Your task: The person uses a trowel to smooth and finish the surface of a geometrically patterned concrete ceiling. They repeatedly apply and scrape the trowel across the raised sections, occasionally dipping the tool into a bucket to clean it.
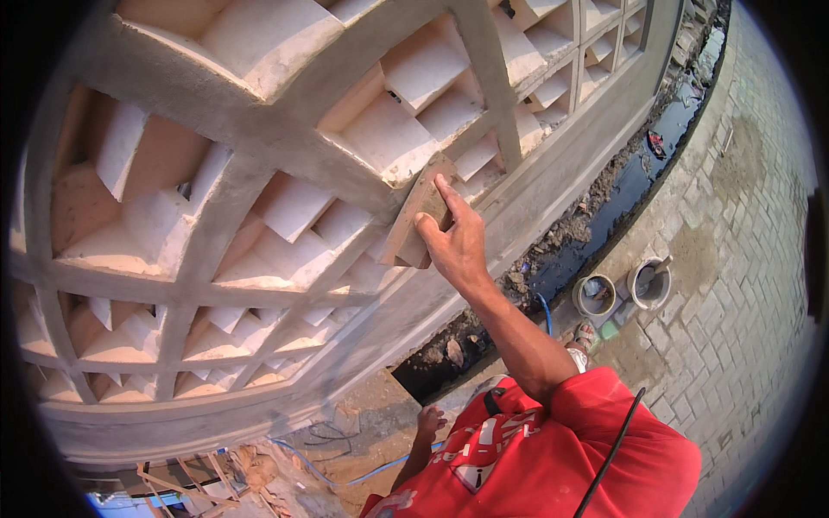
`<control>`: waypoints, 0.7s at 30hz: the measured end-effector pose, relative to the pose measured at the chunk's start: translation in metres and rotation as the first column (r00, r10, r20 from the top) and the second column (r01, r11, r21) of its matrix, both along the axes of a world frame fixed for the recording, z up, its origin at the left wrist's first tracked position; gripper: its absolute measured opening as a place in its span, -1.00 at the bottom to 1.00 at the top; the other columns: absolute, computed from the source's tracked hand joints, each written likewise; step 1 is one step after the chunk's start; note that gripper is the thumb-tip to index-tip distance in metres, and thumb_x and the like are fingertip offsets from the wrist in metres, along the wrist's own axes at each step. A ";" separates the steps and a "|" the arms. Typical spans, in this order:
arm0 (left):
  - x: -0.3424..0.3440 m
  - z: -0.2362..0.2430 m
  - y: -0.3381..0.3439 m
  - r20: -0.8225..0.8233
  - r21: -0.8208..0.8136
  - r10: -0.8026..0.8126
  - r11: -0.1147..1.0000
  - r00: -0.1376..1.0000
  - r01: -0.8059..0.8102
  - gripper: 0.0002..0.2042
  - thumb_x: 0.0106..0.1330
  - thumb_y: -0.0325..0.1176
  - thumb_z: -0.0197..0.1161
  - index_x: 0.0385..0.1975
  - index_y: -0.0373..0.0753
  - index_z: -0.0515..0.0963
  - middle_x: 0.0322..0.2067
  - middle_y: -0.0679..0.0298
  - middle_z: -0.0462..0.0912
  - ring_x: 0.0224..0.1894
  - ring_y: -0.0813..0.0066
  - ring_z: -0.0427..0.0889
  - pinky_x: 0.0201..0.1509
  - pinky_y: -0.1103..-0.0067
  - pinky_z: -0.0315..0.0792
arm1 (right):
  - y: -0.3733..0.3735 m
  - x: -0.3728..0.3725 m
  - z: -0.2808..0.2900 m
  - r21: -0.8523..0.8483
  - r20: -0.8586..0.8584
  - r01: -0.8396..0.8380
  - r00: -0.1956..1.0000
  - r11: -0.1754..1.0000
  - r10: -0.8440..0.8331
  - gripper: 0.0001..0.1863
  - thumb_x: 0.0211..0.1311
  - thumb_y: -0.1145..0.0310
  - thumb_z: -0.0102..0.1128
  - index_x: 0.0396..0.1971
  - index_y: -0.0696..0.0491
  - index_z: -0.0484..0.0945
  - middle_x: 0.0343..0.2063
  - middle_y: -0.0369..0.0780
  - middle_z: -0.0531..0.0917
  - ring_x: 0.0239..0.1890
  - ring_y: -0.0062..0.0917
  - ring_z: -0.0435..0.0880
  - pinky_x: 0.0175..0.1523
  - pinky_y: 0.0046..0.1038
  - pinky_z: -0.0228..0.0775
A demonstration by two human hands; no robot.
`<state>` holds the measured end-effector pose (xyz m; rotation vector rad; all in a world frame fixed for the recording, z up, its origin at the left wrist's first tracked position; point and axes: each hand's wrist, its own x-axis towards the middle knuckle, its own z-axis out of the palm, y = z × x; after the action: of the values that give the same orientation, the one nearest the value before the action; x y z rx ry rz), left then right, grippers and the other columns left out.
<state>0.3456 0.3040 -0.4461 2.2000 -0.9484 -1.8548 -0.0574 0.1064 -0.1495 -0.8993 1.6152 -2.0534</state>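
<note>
My right hand (pixel 456 243) is wrapped round a plastering float (pixel 406 226), a flat brownish board with worn edges. The float lies against the grey cement ribs of a latticed block wall (pixel 259 129), next to the wall's lower band. Part of its grip is hidden by my fingers. Lower down, my left hand (pixel 429 420) hangs beside my body, apart from the wall, with its fingers loosely bent and apart and nothing seen in them.
A drainage ditch (pixel 570 259) with dark water runs along the wall's foot. Two buckets (pixel 596 295) stand on the paved walkway (pixel 717 345) to the right. A blue hose (pixel 546 311) dips by the ditch. Wooden scraps (pixel 186 483) lie at the lower left.
</note>
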 end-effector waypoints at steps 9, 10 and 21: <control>-0.008 0.005 -0.007 -0.032 -0.059 0.080 0.995 0.996 -0.082 -0.73 0.26 -0.27 0.06 -0.09 -0.22 0.38 -0.35 0.17 0.53 -0.55 0.44 0.57 -0.53 0.60 0.46 | 0.019 -0.048 0.012 -0.049 0.221 -0.074 0.972 0.996 0.084 -0.41 0.00 0.41 0.09 0.08 0.35 0.27 -0.05 0.10 0.49 -0.01 -0.36 0.52 0.07 -0.45 0.36; -0.009 0.003 -0.011 -0.049 -0.058 0.068 0.996 0.996 -0.071 -0.73 0.26 -0.28 0.06 -0.10 -0.22 0.38 -0.35 0.17 0.53 -0.54 0.44 0.57 -0.54 0.61 0.45 | 0.019 -0.060 0.024 -0.068 0.292 -0.085 0.951 0.994 0.101 -0.41 0.01 0.42 0.09 0.07 0.37 0.27 -0.06 0.10 0.49 -0.03 -0.39 0.52 0.03 -0.47 0.38; 0.003 0.000 -0.001 -0.031 0.078 0.051 0.996 0.998 -0.049 -0.75 0.26 -0.29 0.06 -0.10 -0.22 0.35 -0.35 0.17 0.53 -0.55 0.44 0.56 -0.54 0.61 0.44 | 0.028 -0.011 -0.008 -0.003 0.095 -0.107 0.990 0.994 0.107 -0.40 -0.02 0.40 0.14 0.09 0.27 0.31 -0.06 0.04 0.50 0.00 -0.36 0.50 0.11 -0.43 0.30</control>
<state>0.3483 0.3030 -0.4456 2.2070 -0.8212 -1.9305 -0.0685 0.1342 -0.1572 -0.8545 1.4870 -1.9897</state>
